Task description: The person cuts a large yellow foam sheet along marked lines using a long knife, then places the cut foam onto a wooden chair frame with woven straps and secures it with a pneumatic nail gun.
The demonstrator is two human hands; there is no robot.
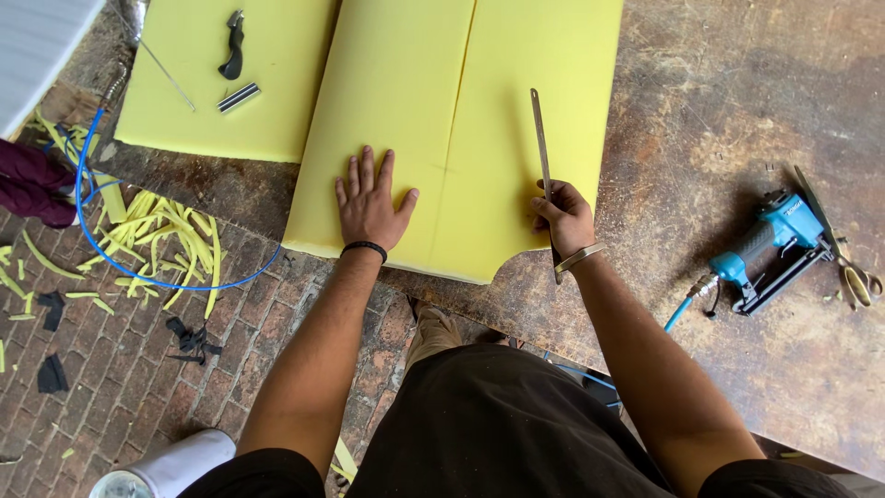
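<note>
Trimming of foam, judged to be the step in hand.

- Left hand [371, 198]: laid flat, fingers spread, grasping nothing; pressed on yellow foam sheet [479, 92] near its front edge.
- Right hand [564, 217]: clenched round the handle end of long thin blade [540, 138]; blade pointed away from the body, lying over the sheet's right part.
- Yellow foam sheet: rested on worn workbench [737, 92], front edge overhanging slightly; faint straight line [464, 83] ran lengthwise between the two hands; front right corner already curved.
- Blade stood beside that line, not on it.
- Next move, as judged: called for a steady flat left palm, and the blade kept well apart from those fingers.
- Nearby: blue pneumatic stapler [765, 244] and scissors [853, 272] to the right; foam offcuts [171, 240] on brick floor.
</note>
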